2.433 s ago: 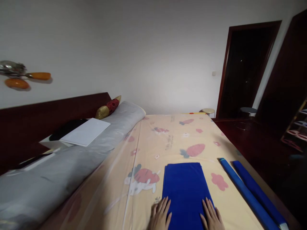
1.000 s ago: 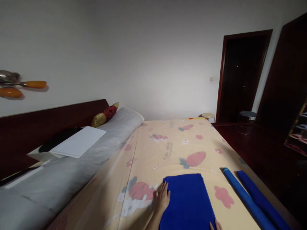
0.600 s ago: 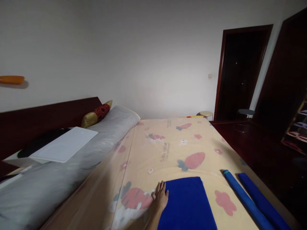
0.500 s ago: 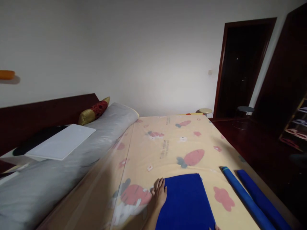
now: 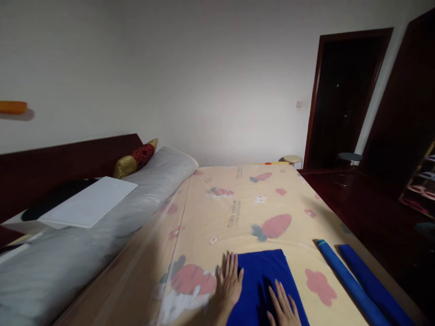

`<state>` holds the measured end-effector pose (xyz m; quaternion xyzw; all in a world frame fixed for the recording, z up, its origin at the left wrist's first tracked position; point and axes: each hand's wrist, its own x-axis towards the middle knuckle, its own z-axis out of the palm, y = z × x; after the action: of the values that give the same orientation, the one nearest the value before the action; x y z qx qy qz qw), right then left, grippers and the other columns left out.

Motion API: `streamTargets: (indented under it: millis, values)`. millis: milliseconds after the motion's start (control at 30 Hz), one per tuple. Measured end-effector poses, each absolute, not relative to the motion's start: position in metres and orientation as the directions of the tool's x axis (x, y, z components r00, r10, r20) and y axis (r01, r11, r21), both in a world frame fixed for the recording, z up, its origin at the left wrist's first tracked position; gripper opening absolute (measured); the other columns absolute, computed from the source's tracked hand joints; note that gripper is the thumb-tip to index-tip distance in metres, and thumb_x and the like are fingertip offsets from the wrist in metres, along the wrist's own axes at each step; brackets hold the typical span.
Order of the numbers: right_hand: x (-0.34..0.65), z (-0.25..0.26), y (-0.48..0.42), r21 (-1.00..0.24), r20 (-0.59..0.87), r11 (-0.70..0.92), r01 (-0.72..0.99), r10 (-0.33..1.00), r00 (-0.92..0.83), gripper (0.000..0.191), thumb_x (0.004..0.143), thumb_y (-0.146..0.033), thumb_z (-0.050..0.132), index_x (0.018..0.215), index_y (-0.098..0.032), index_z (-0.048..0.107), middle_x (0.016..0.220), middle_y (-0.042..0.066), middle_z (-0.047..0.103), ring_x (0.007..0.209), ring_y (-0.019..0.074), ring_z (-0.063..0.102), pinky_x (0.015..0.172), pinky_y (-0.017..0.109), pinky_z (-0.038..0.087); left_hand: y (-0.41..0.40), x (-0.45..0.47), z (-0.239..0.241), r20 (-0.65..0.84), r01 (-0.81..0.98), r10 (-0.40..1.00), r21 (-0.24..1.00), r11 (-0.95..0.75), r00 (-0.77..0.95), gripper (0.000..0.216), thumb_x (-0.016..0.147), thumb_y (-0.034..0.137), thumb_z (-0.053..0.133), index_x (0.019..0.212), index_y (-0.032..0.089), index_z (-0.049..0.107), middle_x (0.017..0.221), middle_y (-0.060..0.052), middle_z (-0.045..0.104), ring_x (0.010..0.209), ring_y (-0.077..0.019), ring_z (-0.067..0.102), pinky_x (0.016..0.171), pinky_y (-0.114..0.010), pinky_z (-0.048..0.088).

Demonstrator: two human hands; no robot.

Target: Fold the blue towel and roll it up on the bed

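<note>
A flat blue folded cloth [image 5: 257, 267] lies on the carrot-print bed sheet [image 5: 244, 235] at the bottom of the view. My left hand [image 5: 231, 283] rests along its left edge, palm down with the fingers stretched forward. Over the right part of the cloth, my right hand [image 5: 283, 305] is spread, fingers apart, casting a shadow on the blue. Whether it presses on the cloth or hovers just above I cannot tell. The near end of the cloth is cut off by the frame. To the right lie two long blue rolls [image 5: 350, 278] [image 5: 372, 280], side by side.
A rolled grey quilt [image 5: 149, 199] runs along the headboard [image 5: 68, 156], with a white board [image 5: 90, 201] and a red-and-gold pillow [image 5: 136, 160] on it. Two stools [image 5: 292, 159] [image 5: 350, 156] stand near the dark door [image 5: 346, 99]. A shoe rack [image 5: 421, 181] is at far right.
My right hand has come up from the bottom edge onto or over the blue cloth, with its fingers now spread. My left hand has shifted slightly right and its fingers point more forward.
</note>
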<state>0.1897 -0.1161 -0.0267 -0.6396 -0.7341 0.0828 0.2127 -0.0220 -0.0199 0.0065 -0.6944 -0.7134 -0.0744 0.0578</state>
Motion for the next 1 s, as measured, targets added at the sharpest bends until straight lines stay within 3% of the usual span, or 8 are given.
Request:
streamTargets:
  millis: [100,200,333,467,600,767,867,1000]
  values:
    - [0.163,-0.008,-0.072,-0.444,0.161,0.248,0.861,0.967,-0.195,0.056,0.096,-0.053,0.027,0.146,-0.028,0.031,0.154,0.003,0.023,0.142,0.0241,0.027,0.113,0.046,0.033,-0.022,-0.005,-0.007,0.125,0.982,0.981,0.099,-0.161,0.148,0.053,0.097,0.032,0.019,0.149,0.027,0.008,0.159,0.002,0.016,0.147,-0.0188,0.013,0.119,-0.048,0.016]
    - [0.152,-0.006,-0.041,-0.458,0.115,0.284,0.842,0.959,-0.26,0.053,0.098,-0.046,0.026,0.146,-0.027,0.029,0.154,0.002,0.022,0.143,0.0217,0.022,0.116,0.045,0.028,-0.02,0.002,-0.021,0.071,0.957,0.969,0.151,-0.246,0.238,0.052,0.097,0.034,0.019,0.148,0.03,0.008,0.158,0.003,0.018,0.146,-0.0187,0.018,0.118,-0.047,0.022]
    - [0.186,-0.029,-0.018,-0.426,0.113,0.341,0.838,0.939,-0.325,0.052,0.096,-0.05,0.029,0.146,-0.033,0.029,0.155,-0.001,0.025,0.143,0.0202,0.025,0.116,0.046,0.026,-0.017,-0.02,-0.02,0.053,0.985,0.992,0.124,-0.122,0.116,0.054,0.097,0.041,0.022,0.149,0.03,0.013,0.158,0.001,0.021,0.145,-0.0204,0.02,0.118,-0.05,0.021]
    - [0.246,-0.049,-0.006,-0.349,0.14,0.073,0.934,0.99,-0.025,0.06,0.095,-0.053,0.029,0.146,-0.023,0.03,0.154,0.005,0.03,0.143,0.0229,0.025,0.116,0.05,0.024,-0.015,-0.051,-0.004,0.062,0.999,0.997,0.035,0.042,-0.044,0.055,0.095,0.041,0.024,0.148,0.026,0.02,0.157,0.0,0.022,0.146,-0.0223,0.019,0.119,-0.054,0.016]
    - [0.24,-0.038,0.003,-0.302,0.182,0.038,0.953,0.983,0.019,0.06,0.094,-0.051,0.03,0.143,-0.018,0.038,0.153,0.008,0.03,0.143,0.0265,0.025,0.117,0.055,0.02,-0.009,-0.038,0.0,0.118,1.0,0.993,0.018,0.021,-0.023,0.054,0.095,0.039,0.026,0.147,0.027,0.023,0.156,0.0,0.025,0.147,-0.0256,0.013,0.118,-0.061,0.002]
    - [0.165,-0.013,0.003,-0.409,0.101,0.248,0.878,0.969,-0.227,0.053,0.093,-0.03,0.028,0.146,-0.023,0.032,0.154,0.002,0.026,0.144,0.0214,0.022,0.117,0.049,0.022,-0.003,0.015,-0.023,0.052,0.97,0.986,0.18,-0.165,0.158,0.053,0.096,0.037,0.021,0.148,0.028,0.01,0.158,0.004,0.016,0.146,-0.019,0.018,0.12,-0.049,0.018]
    - [0.166,-0.017,0.002,-0.457,0.031,0.301,0.837,0.946,-0.323,0.052,0.095,-0.039,0.029,0.145,-0.028,0.032,0.154,0.0,0.026,0.143,0.0208,0.023,0.117,0.047,0.025,-0.003,0.011,-0.029,0.016,0.957,0.977,0.198,-0.21,0.211,0.053,0.096,0.04,0.024,0.147,0.032,0.013,0.157,0.004,0.02,0.145,-0.0202,0.022,0.119,-0.049,0.022]
    - [0.234,-0.034,0.001,-0.424,0.105,0.153,0.893,0.987,-0.119,0.062,0.094,-0.058,0.027,0.146,-0.025,0.028,0.154,0.002,0.026,0.144,0.0229,0.023,0.117,0.051,0.022,-0.005,-0.037,-0.008,0.048,0.994,0.998,0.099,-0.056,0.051,0.055,0.094,0.043,0.028,0.147,0.033,0.016,0.156,0.004,0.02,0.145,-0.0225,0.022,0.117,-0.053,0.024]
